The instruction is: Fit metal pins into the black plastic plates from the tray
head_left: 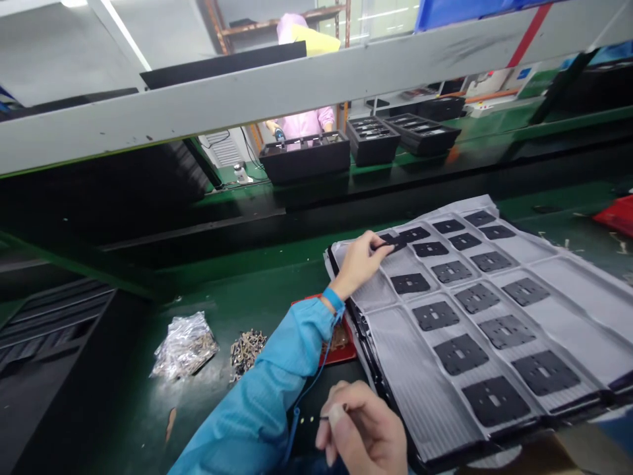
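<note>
The left hand (360,262), at the end of a blue sleeve (277,376) and a blue wrist strap (333,300), pinched a black plate (394,244) between thumb and fingers over the far left part of a pale, compartmented tray (395,349). Other flat black plates (457,354) lay in rows in that tray, many with a slot near the middle. The right hand (368,429) was curled near the tray's near left edge, thumb and fingertip closed on a small thin piece (325,417), too small to identify. Under the left forearm, a red tray (341,353) held small parts. To its left, on the green table (222,284), lay a heap of small metal parts (246,351) and a clear plastic bag (184,346) of similar pieces. Beyond, a person in pink (306,122) stood behind a black box (305,159).
</note>
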A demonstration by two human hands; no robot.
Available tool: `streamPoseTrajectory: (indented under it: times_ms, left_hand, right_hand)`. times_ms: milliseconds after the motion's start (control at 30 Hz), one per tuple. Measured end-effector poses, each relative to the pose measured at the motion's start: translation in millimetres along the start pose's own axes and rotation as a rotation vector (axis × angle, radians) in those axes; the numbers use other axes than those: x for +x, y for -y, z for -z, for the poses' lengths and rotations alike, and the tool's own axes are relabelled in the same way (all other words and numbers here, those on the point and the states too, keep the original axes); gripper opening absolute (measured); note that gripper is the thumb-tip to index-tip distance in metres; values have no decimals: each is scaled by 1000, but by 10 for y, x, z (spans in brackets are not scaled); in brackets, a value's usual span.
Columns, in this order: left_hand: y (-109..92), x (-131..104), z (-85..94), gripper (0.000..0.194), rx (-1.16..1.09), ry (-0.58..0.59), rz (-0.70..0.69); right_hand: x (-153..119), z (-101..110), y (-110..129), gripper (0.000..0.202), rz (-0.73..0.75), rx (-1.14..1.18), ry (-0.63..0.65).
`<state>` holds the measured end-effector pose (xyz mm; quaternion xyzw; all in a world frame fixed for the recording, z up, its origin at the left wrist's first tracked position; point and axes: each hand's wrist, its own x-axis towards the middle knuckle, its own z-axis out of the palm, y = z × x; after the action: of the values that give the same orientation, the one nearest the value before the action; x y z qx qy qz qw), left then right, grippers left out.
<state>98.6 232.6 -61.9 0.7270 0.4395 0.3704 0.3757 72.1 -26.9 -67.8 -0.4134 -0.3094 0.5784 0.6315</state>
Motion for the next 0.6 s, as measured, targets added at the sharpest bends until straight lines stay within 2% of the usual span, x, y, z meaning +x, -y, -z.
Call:
streamPoseTrajectory:
  times_ms: [67,167,233,267,333,400,467,600]
  left_hand:
    - [33,-272,375,18,-133,-64,40]
    - [111,-962,996,20,-257,-187,140]
    - [133,-1484,1283,18,-281,-232,228]
    - [126,-1721,1364,16,-291,-230,279]
    - [78,-2096,1415,16,-315,-209,374]
    - [5,-2309,1378,18,-346,-188,446]
    - [-64,-2389,1329,21,-374,-179,497]
    - [-150,-2399,1289,21,-410,-168,577]
  right_hand:
    - [54,20,-58,33,66,-83,-53]
    - [202,26,-204,26,109,-169,-98]
    - [326,25,-304,21,135,-232,-98]
    - [384,26,-348,19,148,-276,-95]
    - [476,33,-414,19,142,-345,-70]
    - [525,39,-446,21,88,-341,-24]
    - [539,37,-446,23,38,-307,13]
    - [528,13,-401,22,25,-287,36]
